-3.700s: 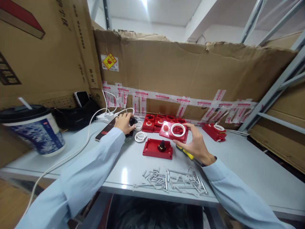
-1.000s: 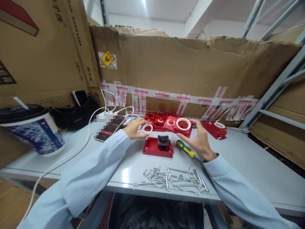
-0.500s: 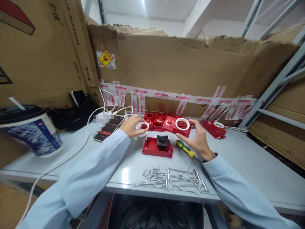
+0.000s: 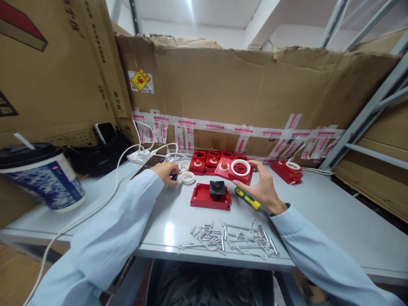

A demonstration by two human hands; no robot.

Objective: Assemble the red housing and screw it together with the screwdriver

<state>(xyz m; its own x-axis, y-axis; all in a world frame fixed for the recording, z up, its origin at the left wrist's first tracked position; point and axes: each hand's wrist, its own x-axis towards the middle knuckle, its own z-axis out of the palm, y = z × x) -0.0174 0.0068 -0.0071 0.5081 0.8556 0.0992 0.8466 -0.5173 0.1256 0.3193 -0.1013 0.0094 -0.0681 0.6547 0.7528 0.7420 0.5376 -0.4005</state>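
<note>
My right hand (image 4: 262,186) grips the right end of a red cover plate (image 4: 219,172), tilted toward me. On the plate are a red button (image 4: 224,165) and a large white ring (image 4: 240,167). My left hand (image 4: 165,171) is closed at the fingertips around a small black piece (image 4: 174,176); its exact kind I cannot make out. Just right of those fingers, two white rings (image 4: 188,178) rest on the table. In front of the plate lies a red base tray (image 4: 200,199) with a black square block (image 4: 217,190) in it.
A green-and-yellow screwdriver (image 4: 247,199) lies under my right hand. Loose screws (image 4: 208,233) and metal pins (image 4: 250,240) are near the front edge. Several red units (image 4: 198,163) stand behind, another red unit (image 4: 286,172) at right. A cup (image 4: 47,178) and a phone (image 4: 153,161) are left.
My left hand has let go of the white ring, moved left and taken hold of a small black piece. My right hand has shifted slightly left with the red cover plate.
</note>
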